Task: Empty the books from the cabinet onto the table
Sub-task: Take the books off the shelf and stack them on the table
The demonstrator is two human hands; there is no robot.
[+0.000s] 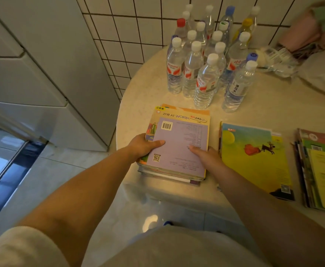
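Head view: three book stacks point(177, 143).

A cluster of capped plastic water bottles point(206, 60) stands upright before a white tiled wall point(134, 26), beside crumpled clear plastic wrap point(279, 60) and a blurred pink and green bundle point(316, 24), above a glossy pale floor point(42, 176).

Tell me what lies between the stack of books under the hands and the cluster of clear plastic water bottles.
Nothing: in the head view only bare cream tabletop separates the held book stack from the water bottles.
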